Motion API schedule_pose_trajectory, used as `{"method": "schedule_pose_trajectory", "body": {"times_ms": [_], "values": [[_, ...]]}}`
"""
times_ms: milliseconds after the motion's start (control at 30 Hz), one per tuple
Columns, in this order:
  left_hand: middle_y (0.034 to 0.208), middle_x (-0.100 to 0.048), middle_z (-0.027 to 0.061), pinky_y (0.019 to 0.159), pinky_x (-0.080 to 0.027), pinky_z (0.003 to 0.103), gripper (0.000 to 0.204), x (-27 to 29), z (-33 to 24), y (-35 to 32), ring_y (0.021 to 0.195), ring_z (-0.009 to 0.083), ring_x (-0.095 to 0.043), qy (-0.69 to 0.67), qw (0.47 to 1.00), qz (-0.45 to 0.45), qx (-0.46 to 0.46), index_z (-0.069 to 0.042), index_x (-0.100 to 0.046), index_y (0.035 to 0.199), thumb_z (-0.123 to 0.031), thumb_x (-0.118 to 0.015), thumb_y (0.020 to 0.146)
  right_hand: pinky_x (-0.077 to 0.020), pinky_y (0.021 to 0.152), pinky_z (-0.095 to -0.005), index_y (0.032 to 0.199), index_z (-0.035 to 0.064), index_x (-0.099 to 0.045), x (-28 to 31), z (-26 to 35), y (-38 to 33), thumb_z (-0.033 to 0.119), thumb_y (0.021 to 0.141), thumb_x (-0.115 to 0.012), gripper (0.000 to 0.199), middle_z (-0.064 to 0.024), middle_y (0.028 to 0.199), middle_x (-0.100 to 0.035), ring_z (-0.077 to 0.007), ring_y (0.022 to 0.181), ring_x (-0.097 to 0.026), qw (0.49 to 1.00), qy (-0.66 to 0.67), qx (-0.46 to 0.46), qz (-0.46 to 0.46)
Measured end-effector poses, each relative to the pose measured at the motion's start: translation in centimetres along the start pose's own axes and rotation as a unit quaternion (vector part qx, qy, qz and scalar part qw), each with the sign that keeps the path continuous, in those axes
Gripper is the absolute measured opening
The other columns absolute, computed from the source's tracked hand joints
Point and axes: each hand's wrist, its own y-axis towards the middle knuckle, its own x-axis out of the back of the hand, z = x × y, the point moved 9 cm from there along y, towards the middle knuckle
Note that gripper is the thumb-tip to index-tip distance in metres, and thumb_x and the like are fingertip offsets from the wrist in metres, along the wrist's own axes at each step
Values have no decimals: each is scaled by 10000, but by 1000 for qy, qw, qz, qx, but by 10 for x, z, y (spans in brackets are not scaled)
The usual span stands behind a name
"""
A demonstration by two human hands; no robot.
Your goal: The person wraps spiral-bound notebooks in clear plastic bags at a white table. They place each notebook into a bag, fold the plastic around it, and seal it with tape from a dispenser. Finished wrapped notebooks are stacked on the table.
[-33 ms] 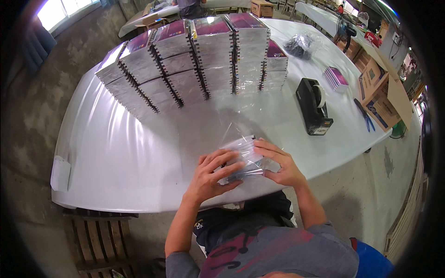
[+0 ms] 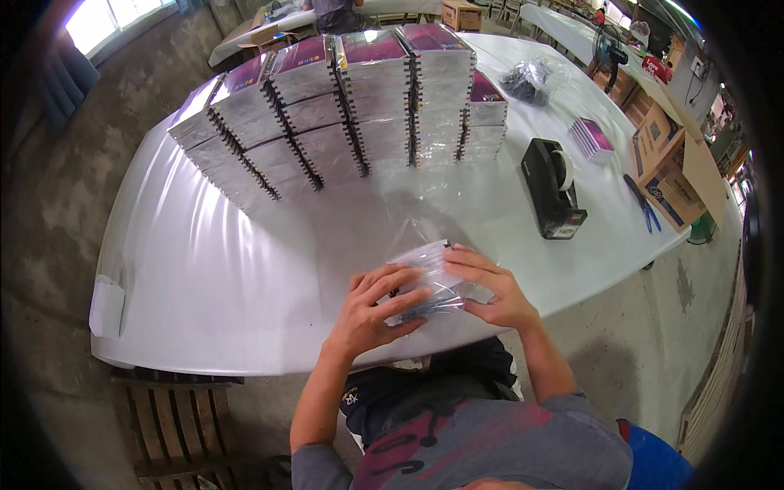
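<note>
Close to the front table edge, a small stack of booklets (image 2: 433, 255) lies in a loose clear plastic bag (image 2: 411, 233), its pale page edges showing through the film. My left hand (image 2: 377, 309) is closed on the bundle's left side, fingers bent over the top. From the other side my right hand (image 2: 494, 287) grips it, fingers laid along the right edge and thumb lower down. The film is creased between the hands, and both palms hide part of the stack. Farther off stand tall rows of wrapped booklets (image 2: 380, 106) with purple covers and dark bound edges.
A black tape dispenser (image 2: 549, 192) stands to the right, with a small booklet pile (image 2: 591, 139) behind it. Blue-handled pliers (image 2: 643, 204) lie beside an open cardboard box (image 2: 665, 167). Crumpled clear plastic (image 2: 535, 80) sits at the back. A wooden chair (image 2: 175, 420) is at lower left.
My right fingers have shifted very slightly left on the bundle, and the film's creases differ a little. Everything else looks the same.
</note>
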Motion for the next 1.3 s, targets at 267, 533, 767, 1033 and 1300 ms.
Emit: {"method": "schedule_pose_trajectory", "body": {"times_ms": [267, 533, 767, 1033, 1300], "values": [[1288, -517, 11, 902, -385, 388, 594, -6, -1, 5, 1209, 256, -473, 33, 998, 50, -30, -344, -646, 1103, -210, -850, 562, -106, 1134, -516, 1232, 211, -606, -8, 18, 16, 136, 778, -704, 470, 20, 1323, -542, -190, 1327, -399, 976, -192, 88, 57], [1193, -585, 132, 861, -449, 391, 401, 29, 47, 37, 1081, 230, -576, -321, 912, -115, 227, -26, -665, 1098, -189, -698, 733, 22, 1117, -577, 1193, 265, -624, -12, 24, 14, 235, 816, -665, 381, 65, 1260, -583, -145, 1314, -413, 941, -314, 126, 21], [837, -696, 87, 740, -521, 255, 219, -19, 80, 63, 799, 138, -647, -426, 854, 53, 293, 36, -684, 999, 25, -532, 842, 35, 1120, -574, 1154, 274, -638, -11, 28, 18, 210, 800, -689, 363, 82, 1225, -602, -140, 1317, -404, 946, -300, 120, 19], [1133, -646, 69, 940, -399, 384, 308, 68, 45, 76, 1119, 232, -546, -165, 968, -171, 79, -93, -668, 1121, -193, -609, 836, 43, 1129, -554, 1113, 234, -672, -9, 31, 18, 162, 751, -737, 375, 60, 1198, -621, -177, 1296, -436, 948, -293, 126, -1], [1299, -571, -73, 1050, -65, 497, 580, 10, 7, 25, 1364, 290, -290, 80, 987, 131, 39, -273, -591, 1266, -590, -607, 781, 11, 1103, -613, 1187, 223, -596, -12, 26, 16, 166, 776, -706, 429, 62, 1298, -549, -158, 1338, -379, 959, -268, 81, 41]]}}
